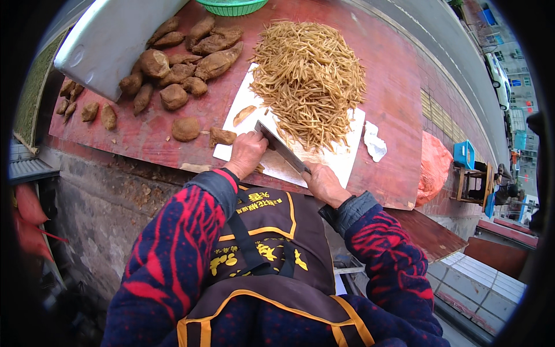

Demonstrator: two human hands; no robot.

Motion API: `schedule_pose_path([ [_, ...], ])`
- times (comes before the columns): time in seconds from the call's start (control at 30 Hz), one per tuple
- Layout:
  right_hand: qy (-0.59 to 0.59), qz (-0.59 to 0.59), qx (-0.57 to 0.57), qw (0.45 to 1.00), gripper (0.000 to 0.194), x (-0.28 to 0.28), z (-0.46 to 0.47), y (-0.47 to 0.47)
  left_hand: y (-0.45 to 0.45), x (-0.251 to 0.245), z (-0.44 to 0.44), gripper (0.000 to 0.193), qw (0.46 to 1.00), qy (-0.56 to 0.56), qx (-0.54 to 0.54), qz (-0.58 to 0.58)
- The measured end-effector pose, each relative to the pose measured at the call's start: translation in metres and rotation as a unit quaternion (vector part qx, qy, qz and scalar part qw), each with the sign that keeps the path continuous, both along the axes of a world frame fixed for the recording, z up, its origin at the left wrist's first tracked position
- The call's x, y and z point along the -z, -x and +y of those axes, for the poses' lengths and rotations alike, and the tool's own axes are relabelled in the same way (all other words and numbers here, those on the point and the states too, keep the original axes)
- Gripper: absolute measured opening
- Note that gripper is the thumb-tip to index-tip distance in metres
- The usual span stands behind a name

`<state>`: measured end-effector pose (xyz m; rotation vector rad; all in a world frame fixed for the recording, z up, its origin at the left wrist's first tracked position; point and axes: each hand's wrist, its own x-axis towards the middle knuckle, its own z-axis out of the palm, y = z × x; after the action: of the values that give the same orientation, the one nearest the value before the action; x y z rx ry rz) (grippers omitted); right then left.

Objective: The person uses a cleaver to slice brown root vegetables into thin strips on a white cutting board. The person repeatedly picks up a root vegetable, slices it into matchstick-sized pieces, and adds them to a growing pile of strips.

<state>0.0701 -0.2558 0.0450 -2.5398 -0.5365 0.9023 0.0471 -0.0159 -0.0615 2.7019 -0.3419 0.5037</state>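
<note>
My right hand (326, 183) grips the handle of a broad-bladed kitchen knife (284, 149), its blade slanting over a white cutting board (354, 143). Beside the blade, the curled fingers of my left hand (247, 152) press on a brown tuber piece, which they mostly hide. A large heap of thin brown-yellow strips (310, 82) covers the far part of the board. One cut slice (244, 116) lies on the board beyond my left hand. A tuber chunk (222, 136) rests at the board's left edge, and a rounder one (185, 129) sits further left.
Several whole brown tubers (177, 71) are piled at the far left beside a white foam box (117, 43). A green plastic basket (233, 6) stands at the back of the red tabletop (390, 73). Crumpled white tissue (374, 141) lies right of the board. An orange-red bag (433, 167) is beyond the right edge.
</note>
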Motion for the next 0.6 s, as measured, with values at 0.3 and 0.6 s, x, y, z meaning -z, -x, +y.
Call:
schedule_pose_path([
  [0.3,-0.1,0.015,0.137,0.985,0.033,0.01,0.007,-0.009,0.001,-0.004,-0.001,0.007,0.999,-0.043,-0.005,0.004],
  [0.6,-0.076,0.022,-0.01,0.997,0.03,-0.009,-0.023,-0.008,0.002,0.004,-0.003,0.01,0.998,-0.041,-0.029,-0.026],
])
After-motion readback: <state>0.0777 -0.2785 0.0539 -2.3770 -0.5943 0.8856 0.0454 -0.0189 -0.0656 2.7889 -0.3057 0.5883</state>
